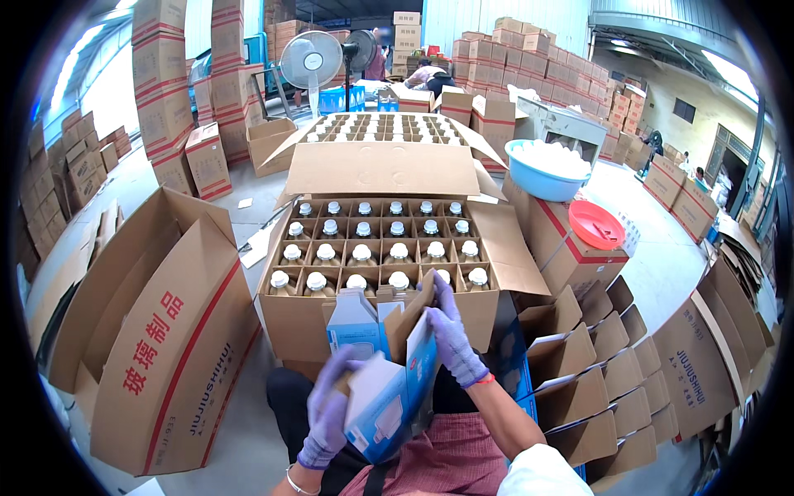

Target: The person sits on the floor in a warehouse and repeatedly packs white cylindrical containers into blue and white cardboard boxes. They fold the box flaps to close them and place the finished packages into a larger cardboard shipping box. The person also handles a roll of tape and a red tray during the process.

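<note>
Both my hands wear light purple gloves. My left hand (332, 406) is on the left side of a blue and white printed cardboard box (378, 409), partly blurred. The fingers of my right hand (450, 335) grip the raised brown flap of that box. Another blue and white box (355, 319) stands just beyond it, against a large open carton (298, 322). Inside this carton, cardboard dividers separate rows of glass bottles (361, 254) with whitish caps. Right of my lap stand several blue boxes with raised brown flaps (577, 384).
A large open carton (180, 347) stands at left. At right, a blue basin (539, 180) of white items and a red basin (595, 226) rest on cartons. Behind are a second bottle carton (378, 167), a white fan (312, 59), stacked cartons (527, 62) and a bending person (431, 74).
</note>
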`<state>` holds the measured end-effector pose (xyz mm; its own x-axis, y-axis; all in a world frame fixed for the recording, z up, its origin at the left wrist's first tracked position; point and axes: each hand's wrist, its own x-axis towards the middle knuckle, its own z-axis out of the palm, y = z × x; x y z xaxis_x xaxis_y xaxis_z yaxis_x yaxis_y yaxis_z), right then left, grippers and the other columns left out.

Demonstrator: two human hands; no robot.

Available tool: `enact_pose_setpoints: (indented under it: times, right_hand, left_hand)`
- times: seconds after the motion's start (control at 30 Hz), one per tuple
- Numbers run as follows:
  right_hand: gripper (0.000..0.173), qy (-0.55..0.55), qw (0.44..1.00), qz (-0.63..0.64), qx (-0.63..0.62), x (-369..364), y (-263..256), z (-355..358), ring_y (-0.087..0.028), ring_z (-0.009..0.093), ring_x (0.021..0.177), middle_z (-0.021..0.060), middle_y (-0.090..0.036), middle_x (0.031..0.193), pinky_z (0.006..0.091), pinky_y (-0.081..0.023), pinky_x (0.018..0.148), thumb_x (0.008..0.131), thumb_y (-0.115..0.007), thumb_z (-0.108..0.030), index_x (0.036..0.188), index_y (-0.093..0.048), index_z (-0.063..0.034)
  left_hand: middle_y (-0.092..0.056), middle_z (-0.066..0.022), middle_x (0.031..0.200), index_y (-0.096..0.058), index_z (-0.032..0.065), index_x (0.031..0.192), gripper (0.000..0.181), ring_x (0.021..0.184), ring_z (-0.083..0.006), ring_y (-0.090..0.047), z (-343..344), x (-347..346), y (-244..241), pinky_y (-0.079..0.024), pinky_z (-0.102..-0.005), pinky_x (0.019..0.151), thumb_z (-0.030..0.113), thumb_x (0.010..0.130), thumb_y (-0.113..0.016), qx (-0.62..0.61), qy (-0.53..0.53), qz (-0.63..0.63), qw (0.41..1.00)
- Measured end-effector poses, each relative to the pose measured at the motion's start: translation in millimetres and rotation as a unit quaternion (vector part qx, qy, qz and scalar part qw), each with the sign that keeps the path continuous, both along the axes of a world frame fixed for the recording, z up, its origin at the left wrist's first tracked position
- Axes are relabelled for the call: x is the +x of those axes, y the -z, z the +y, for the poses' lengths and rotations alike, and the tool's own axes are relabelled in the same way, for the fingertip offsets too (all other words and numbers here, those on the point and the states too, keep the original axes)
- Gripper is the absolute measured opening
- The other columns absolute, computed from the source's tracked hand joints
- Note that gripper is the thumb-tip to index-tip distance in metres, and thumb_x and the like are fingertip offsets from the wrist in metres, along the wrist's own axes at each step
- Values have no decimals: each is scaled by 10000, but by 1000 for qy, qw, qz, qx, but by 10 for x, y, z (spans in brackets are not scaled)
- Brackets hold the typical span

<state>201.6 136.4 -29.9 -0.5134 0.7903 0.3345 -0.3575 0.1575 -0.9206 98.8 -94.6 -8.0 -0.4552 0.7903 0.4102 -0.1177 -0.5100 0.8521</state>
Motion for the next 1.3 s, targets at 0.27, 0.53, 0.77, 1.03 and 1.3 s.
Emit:
enact_pose_setpoints:
  times: [0.27, 0.53, 0.77, 1.03, 1.3]
  right_hand:
    - [282, -209, 948, -52, 234, 579, -642, -459, -614, 199, 994, 85, -687, 954, 469, -355, 1116, 941, -484, -176, 928, -709, -6]
    - [439, 89, 792, -332, 505, 464, -204, -392, -512, 311, 1200, 148, -562, 1244, 469, -375, 1038, 872, -655, -224, 1296, -570, -146]
    - [378, 45, 920, -159, 356, 535, -613, -658, -561, 351, 1146, 176, -600, 1239, 468, -419, 1022, 878, -651, -199, 1216, -609, -34]
    - [463, 42, 885, -125, 447, 406, -572, -825, -564, 356, 1125, 182, -543, 1297, 438, -442, 982, 808, -709, -126, 1246, -582, -47]
    - [517, 36, 831, -203, 517, 249, -441, -655, -573, 324, 1082, 174, -549, 1277, 484, -397, 1007, 840, -691, -315, 1267, -564, -52]
  left_hand:
    - [-543, -143, 1186, -286, -70, 1490, 742, 1147, -216, -505, 111, -58, -220, -380, -386, 1051, 509, 1028, -337, 86, -229, 5, 970]
    - [-551, -197, 1335, -473, 37, 1422, 698, 1355, -342, -397, 376, -31, -420, -293, -432, 1149, 381, 867, -720, -6, 243, 469, 849]
    - [-536, -135, 1345, -358, 3, 1482, 597, 1197, -157, -528, 625, -512, -244, -447, -305, 1010, 231, 989, -606, -232, 99, 250, 935]
    - [-579, -166, 1279, -611, 30, 1249, 382, 1111, -236, -593, 664, -629, -405, -467, -325, 961, 287, 968, -573, -272, 143, 355, 883]
    - [-604, -212, 1247, -598, 39, 1249, 401, 1157, -347, -592, 839, -886, -105, -450, -419, 1000, 311, 954, -602, -251, 102, 395, 878]
